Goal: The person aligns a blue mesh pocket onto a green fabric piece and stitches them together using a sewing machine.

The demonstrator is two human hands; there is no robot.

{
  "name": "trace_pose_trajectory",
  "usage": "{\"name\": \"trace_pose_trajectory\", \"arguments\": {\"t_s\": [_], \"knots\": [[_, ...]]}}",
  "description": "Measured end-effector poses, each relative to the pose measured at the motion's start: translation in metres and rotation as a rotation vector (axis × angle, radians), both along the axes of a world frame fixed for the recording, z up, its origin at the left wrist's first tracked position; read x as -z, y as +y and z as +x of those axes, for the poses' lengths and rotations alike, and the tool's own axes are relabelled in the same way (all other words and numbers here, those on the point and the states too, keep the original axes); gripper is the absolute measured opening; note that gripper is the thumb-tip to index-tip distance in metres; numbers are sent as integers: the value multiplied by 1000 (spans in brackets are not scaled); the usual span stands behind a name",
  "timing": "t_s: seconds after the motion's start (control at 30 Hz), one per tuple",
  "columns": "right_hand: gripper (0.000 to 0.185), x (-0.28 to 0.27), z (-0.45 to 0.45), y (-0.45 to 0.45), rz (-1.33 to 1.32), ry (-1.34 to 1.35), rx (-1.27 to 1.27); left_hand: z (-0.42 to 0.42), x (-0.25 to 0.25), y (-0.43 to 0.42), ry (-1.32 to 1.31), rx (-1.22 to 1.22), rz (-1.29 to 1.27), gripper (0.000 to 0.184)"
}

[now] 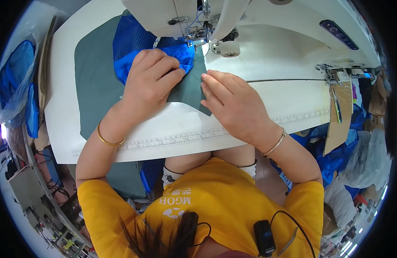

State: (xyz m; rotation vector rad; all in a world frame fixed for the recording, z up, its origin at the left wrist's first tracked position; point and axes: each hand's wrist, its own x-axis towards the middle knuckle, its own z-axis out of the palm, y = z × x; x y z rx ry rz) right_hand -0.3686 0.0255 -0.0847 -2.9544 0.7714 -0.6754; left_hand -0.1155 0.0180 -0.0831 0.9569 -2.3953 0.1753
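Observation:
A grey-green fabric panel [95, 81] lies flat on the white sewing table, and a bright blue piece with a mesh part [132, 38] rests on top of it. My left hand [151, 81] presses on the blue fabric with fingers curled and thumb and forefinger bunching it. Just above sits the needle area of the sewing machine [271, 21], where the blue fabric's right end reaches the presser foot. A short white cord [157, 41] shows beside the knuckles. My right hand [235, 103] lies flat, fingers stretched out, fingertips at the green panel's right edge.
A printed ruler scale [181, 138] runs along the front of the white table [288, 96]. Left of it hangs a clear plastic bag [18, 81] with blue fabric. Cardboard [339, 116] and blue material [331, 150] are at the right. Green fabric [127, 178] hangs below the table.

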Motion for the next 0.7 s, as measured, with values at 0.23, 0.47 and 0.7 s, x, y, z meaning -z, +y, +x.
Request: {"name": "trace_pose_trajectory", "arguments": {"t_s": [0.23, 0.47, 0.7], "knots": [[40, -1, -1, 0, 12, -9, 12, -6, 2, -1, -24, -9, -58, 23], [30, 6, 10, -2, -10, -143, 3, -12, -10, 5, -153, -64, -121, 25], [35, 12, 10, 1, -23, -78, -8, -11, 4, -4, 37, -20, -21, 25]]}}
